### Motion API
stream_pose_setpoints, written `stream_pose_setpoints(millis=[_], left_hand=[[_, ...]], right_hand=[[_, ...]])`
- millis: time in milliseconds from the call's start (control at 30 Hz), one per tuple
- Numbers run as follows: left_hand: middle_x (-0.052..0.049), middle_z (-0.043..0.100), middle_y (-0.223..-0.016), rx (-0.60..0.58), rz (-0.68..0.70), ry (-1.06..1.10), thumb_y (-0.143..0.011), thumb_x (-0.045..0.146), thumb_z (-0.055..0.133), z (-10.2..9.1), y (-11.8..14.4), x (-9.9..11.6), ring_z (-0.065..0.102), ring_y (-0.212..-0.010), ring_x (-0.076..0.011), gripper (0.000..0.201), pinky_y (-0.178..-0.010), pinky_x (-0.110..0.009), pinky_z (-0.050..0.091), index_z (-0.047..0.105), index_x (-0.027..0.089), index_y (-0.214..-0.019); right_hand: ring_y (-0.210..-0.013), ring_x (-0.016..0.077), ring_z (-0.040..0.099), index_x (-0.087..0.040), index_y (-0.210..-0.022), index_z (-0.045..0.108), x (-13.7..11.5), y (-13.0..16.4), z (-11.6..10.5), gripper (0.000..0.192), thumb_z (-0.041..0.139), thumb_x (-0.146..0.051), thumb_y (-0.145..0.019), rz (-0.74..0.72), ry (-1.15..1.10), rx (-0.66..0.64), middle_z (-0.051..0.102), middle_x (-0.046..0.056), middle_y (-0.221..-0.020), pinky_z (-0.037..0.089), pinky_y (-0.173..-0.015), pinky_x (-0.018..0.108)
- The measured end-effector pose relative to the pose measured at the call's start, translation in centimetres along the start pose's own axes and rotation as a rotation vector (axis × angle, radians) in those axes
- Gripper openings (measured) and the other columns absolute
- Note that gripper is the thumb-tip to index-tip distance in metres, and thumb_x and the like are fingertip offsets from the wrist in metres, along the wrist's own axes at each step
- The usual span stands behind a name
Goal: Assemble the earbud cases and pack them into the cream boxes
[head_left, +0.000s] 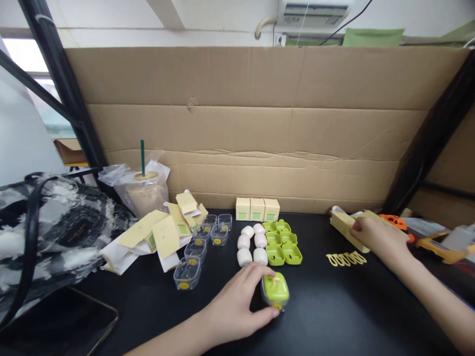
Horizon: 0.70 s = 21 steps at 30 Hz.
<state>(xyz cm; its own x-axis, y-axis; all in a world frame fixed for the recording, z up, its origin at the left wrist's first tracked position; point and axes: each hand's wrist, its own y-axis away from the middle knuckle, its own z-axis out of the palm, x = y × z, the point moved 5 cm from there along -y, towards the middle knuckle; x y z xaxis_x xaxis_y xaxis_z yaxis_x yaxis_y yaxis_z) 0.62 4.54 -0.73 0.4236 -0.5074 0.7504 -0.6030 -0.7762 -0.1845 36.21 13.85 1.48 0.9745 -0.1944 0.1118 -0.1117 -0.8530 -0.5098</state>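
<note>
Nearest, the left hand [237, 304] has its thumb and fingers round the sides of the lidded cup [275, 289], see-through below and glossy green on top, apparently resting on the black table [326, 309]. An uneven squeeze could make it skid or tip, since only 1 hand steadies it. To its left, clear cups [187, 273] have no lids; a wide swing of that hand might topple the front cup. Just beyond the fingers, 6 white and pinkish pieces [244, 257] lie beside 6 green lids [293, 253]; being rounded, the pieces might roll if nudged. Rightward, thin yellow loops [346, 259] lie near the right hand [382, 238], its fingers bent at a pale carton [339, 226] (whether they pinch anything, I cannot tell). A hard tug could drag the carton over the loops. Farther back, 3 small boxes [257, 210] stand before the cardboard wall [241, 128].
</note>
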Motion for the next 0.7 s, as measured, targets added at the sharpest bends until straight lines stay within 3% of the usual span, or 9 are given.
stream_pose_setpoints(millis=[100, 200, 267, 333, 433, 500, 567, 700], left_hand=[[-0.011, 0.051, -0.124, -0.012, 0.012, -0.011, -0.060, 0.025, 0.076, -0.2, 0.3, 0.3, 0.049, -0.116, -0.0275, 0.069, -0.102, -0.040, 0.039, 0.043, 0.020, -0.121], [-0.013, 0.041, -0.135, 0.055, 0.095, -0.051, -0.060, 0.026, 0.075, -1.1, 0.8, 1.1, 0.038, -0.127, -0.0317, 0.082, -0.109, -0.045, 0.030, 0.032, 0.021, -0.129], [-0.013, 0.038, -0.138, 0.146, 0.168, -0.051, -0.068, 0.025, 0.070, -2.0, 1.0, 1.5, 0.034, -0.130, -0.0304, 0.076, -0.110, -0.046, 0.027, 0.028, 0.023, -0.132], [-0.012, 0.042, -0.135, 0.235, 0.183, 0.026, -0.079, 0.027, 0.061, -2.8, 0.9, 1.4, 0.041, -0.123, -0.0263, 0.062, -0.106, -0.043, 0.031, 0.028, 0.025, -0.132], [-0.012, 0.054, -0.123, 0.320, 0.104, 0.345, -0.087, 0.040, 0.052, -3.4, 0.1, 0.3, 0.055, -0.102, -0.0214, 0.052, -0.092, -0.039, 0.042, 0.030, 0.023, -0.131], [-0.012, 0.064, -0.105, 0.299, -0.004, 0.655, -0.085, 0.056, 0.047, -3.1, -0.4, -0.7, 0.061, -0.083, -0.0206, 0.057, -0.077, -0.036, 0.047, 0.038, 0.019, -0.126], [-0.009, 0.068, -0.084, 0.210, -0.125, 0.910, -0.079, 0.071, 0.038, -2.5, -0.5, -1.3, 0.062, -0.068, -0.0207, 0.066, -0.064, -0.034, 0.048, 0.052, 0.017, -0.116], [0.000, 0.071, -0.087, 0.051, -0.258, 1.103, -0.066, 0.077, 0.053, -2.6, 0.6, -0.8, 0.065, -0.073, -0.0198, 0.066, -0.068, -0.032, 0.048, 0.061, 0.029, -0.111]], right_hand=[[-0.058, 0.0178, 0.059, -0.018, -0.067, 0.058, -1.7, 0.2, -3.3, 0.025, 0.053, -0.028, -0.089, -0.046, 0.011, 0.142, 0.063, 0.004, -0.065, 0.042, -0.053, 0.030], [-0.067, 0.0283, 0.063, -0.021, -0.067, 0.056, -4.3, 0.9, -7.0, 0.025, 0.044, -0.024, -0.088, -0.131, -0.012, 0.291, 0.067, 0.011, -0.070, 0.037, -0.057, 0.036], [-0.073, 0.0295, 0.064, -0.021, -0.073, 0.058, -6.2, 1.7, -9.1, 0.025, 0.041, -0.025, -0.090, -0.202, -0.048, 0.376, 0.068, 0.012, -0.075, 0.040, -0.064, 0.038], [-0.072, 0.0269, 0.065, -0.020, -0.074, 0.060, -8.3, 2.9, -10.6, 0.026, 0.042, -0.028, -0.092, -0.282, -0.093, 0.433, 0.069, 0.011, -0.075, 0.042, -0.068, 0.038], [-0.068, 0.0206, 0.066, -0.024, -0.075, 0.062, -11.5, 5.9, -12.2, 0.018, 0.052, -0.028, -0.089, -0.480, -0.176, 0.505, 0.072, 0.004, -0.072, 0.044, -0.068, 0.034], [-0.068, 0.0188, 0.068, -0.028, -0.088, 0.065, -13.5, 9.1, -13.1, 0.010, 0.058, -0.021, -0.088, -0.694, -0.273, 0.602, 0.076, 0.000, -0.077, 0.044, -0.070, 0.034], [-0.075, 0.0192, 0.071, -0.034, -0.104, 0.062, -14.5, 11.8, -13.5, 0.023, 0.054, -0.016, -0.091, -0.768, -0.385, 0.628, 0.078, -0.002, -0.085, 0.045, -0.076, 0.037], [-0.089, 0.0177, 0.071, -0.038, -0.133, 0.046, -15.2, 14.6, -13.2, 0.042, 0.036, -0.016, -0.099, -0.803, -0.573, 0.569, 0.076, -0.006, -0.097, 0.045, -0.088, 0.039]])
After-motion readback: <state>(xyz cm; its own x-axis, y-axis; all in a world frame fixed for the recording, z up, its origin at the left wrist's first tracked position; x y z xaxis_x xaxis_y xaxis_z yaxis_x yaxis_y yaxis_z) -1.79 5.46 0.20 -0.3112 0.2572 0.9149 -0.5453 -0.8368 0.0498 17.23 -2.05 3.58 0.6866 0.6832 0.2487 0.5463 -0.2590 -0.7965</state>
